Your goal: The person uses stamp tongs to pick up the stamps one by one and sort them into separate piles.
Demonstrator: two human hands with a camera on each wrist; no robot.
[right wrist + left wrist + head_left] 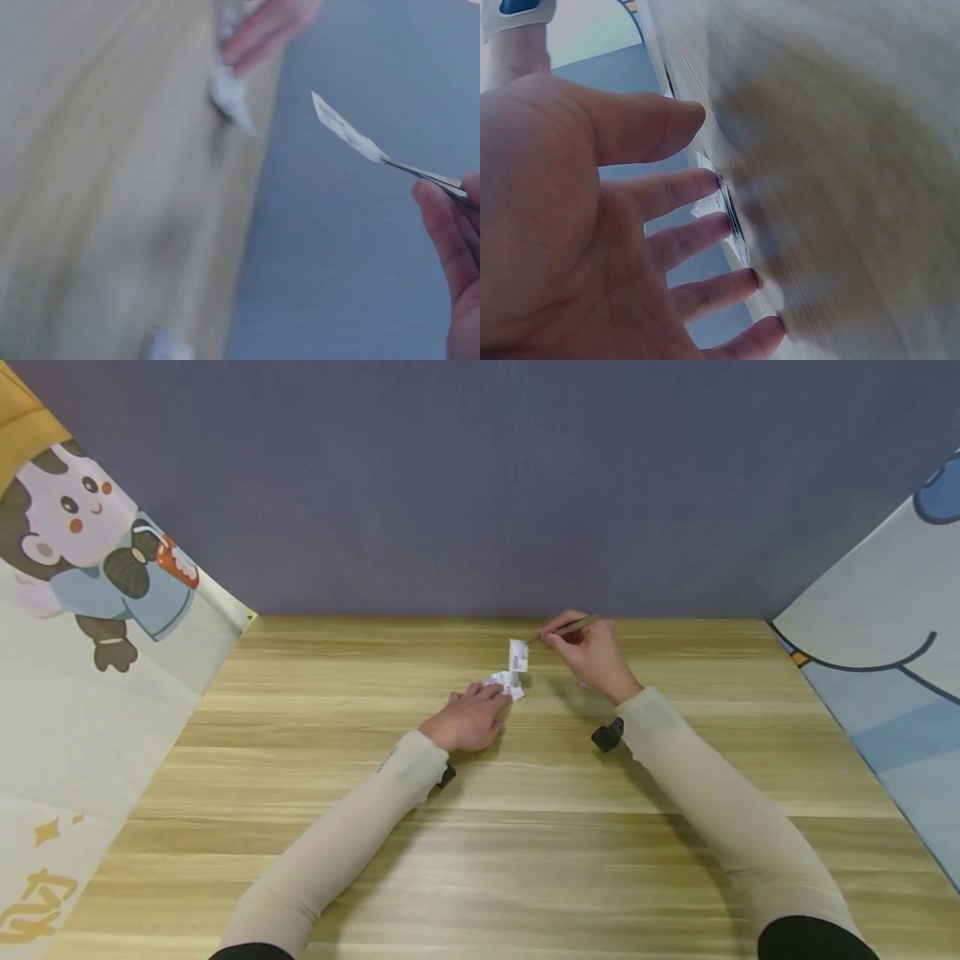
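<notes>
My right hand [596, 658] pinches a slim pair of metal tweezers [429, 175] between thumb and fingers. Their tips grip one corner of a small white paper piece [346, 133] with faint print, raised over the table in the right wrist view. In the head view this piece stands just beyond a little cluster of similar paper pieces [513, 682]. My left hand [467, 720] lies palm down with fingers spread, its fingertips [714, 219] pressing at the cluster's near edge and covering part of it.
Another white scrap [169, 346] lies on the wooden table [495, 860] under my right hand, mostly hidden in the head view. A dark blue-grey panel [495, 493] rises behind the table's far edge. Cartoon-printed panels [45, 710] flank it on both sides.
</notes>
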